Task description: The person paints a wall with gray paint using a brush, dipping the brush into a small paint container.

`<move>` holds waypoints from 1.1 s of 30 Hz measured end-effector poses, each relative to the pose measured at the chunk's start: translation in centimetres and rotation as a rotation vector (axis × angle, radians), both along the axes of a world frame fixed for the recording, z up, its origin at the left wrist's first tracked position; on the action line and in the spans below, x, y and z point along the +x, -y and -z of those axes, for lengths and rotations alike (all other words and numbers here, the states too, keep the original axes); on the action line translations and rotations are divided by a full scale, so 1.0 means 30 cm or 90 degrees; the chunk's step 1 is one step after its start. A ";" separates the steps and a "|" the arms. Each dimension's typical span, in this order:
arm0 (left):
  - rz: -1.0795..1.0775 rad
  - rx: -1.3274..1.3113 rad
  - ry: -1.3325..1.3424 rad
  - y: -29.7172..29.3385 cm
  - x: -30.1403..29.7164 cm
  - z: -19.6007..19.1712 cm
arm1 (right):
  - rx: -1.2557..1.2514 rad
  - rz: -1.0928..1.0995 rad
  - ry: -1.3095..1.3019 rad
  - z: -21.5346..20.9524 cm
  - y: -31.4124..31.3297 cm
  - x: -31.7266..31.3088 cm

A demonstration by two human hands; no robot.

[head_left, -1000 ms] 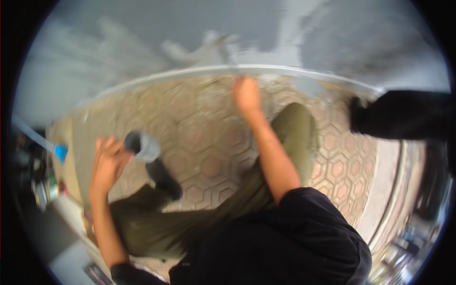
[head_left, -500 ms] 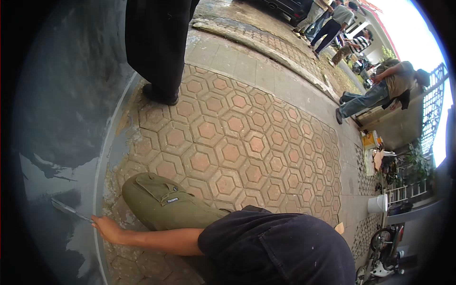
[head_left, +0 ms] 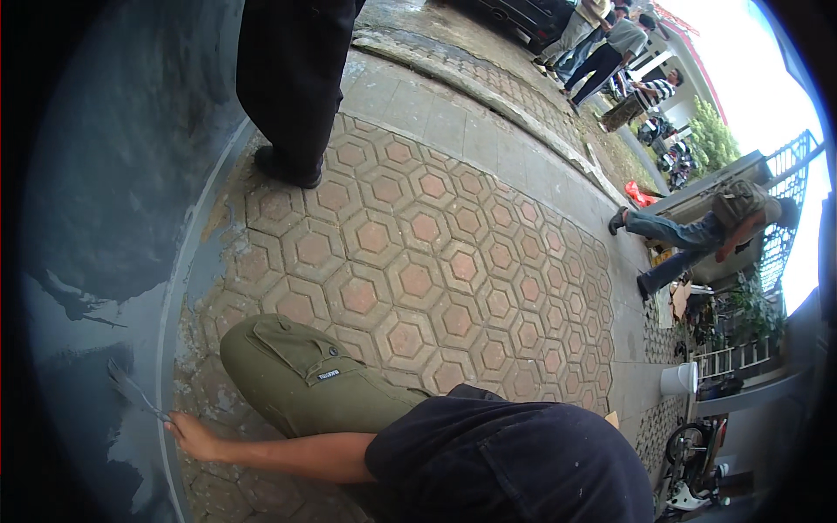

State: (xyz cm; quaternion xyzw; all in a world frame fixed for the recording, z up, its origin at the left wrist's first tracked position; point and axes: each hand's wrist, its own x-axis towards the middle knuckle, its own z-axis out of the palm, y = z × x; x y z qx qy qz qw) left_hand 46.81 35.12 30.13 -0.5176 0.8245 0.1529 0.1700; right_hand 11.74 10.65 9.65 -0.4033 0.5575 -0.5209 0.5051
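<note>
My right hand is closed round the handle of a grey-coated paintbrush. Its bristle end lies over the grey wall at the left, beside a darker patch, and the exact contact is hard to make out. The wall carries a lighter, shiny area with ragged edges next to duller dark grey. A pale strip runs along its foot. My bare forearm reaches leftward out of a dark sleeve, past my olive trouser knee. No part of my left hand shows.
Hexagon paving covers the ground. A person in black trousers stands close to the wall. Another person walks at the right, and several people gather at the far top right. A white bucket, a ladder and a motorcycle stand right.
The paintbrush has shifted slightly and turned, showing a broader side. My hand stays near the wall's foot. At the right, the walking person has moved lower in view and turned.
</note>
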 end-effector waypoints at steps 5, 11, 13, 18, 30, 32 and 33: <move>-0.005 -0.014 -0.037 -0.003 0.016 0.029 | -0.012 -0.190 -0.023 -0.037 -0.059 0.032; -0.037 -0.037 -0.080 -0.121 0.361 0.242 | -0.026 0.039 -0.014 0.033 -0.042 0.063; -0.048 -0.046 -0.106 -0.194 0.534 0.364 | 0.047 -0.024 -0.149 0.040 -0.028 0.029; -0.013 -0.087 -0.175 -0.252 0.739 0.500 | -0.073 -0.001 -0.072 -0.062 -0.022 -0.040; 0.058 -0.055 -0.006 0.022 -0.193 -0.127 | -0.095 -0.011 -0.085 -0.138 -0.058 -0.095; 0.053 -0.051 -0.014 0.010 -0.208 -0.138 | -0.102 -0.011 -0.095 -0.157 -0.059 -0.103; 0.050 -0.050 -0.024 0.002 -0.211 -0.140 | -0.105 -0.011 -0.101 -0.165 -0.057 -0.109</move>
